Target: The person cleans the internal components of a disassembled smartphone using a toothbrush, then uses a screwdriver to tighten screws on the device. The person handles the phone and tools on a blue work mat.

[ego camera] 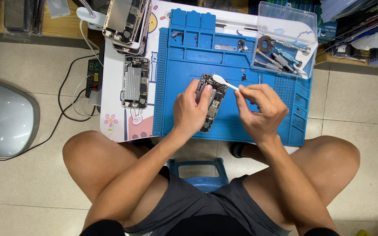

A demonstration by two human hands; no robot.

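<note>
We hold an opened phone chassis [211, 102] in our left hand [191, 109], fingers wrapped over its left edge and middle, so it sits tilted just above the blue repair mat [184, 65]. Our right hand [259, 109] pinches a white plastic pry tool [224, 81] by its handle, and the tool's rounded tip rests on the chassis's upper right corner. Both hands are closed on what they hold, the right just beside the phone.

Our left fingers hide much of the chassis, and the small parts inside it are hard to make out. The stack of opened phones [127, 22] at the top is cut off by the frame edge.

We count 1 more opened phone [135, 82] lying flat on the white table [110, 126], and 1 clear plastic box [285, 41] of screwdrivers.
</note>
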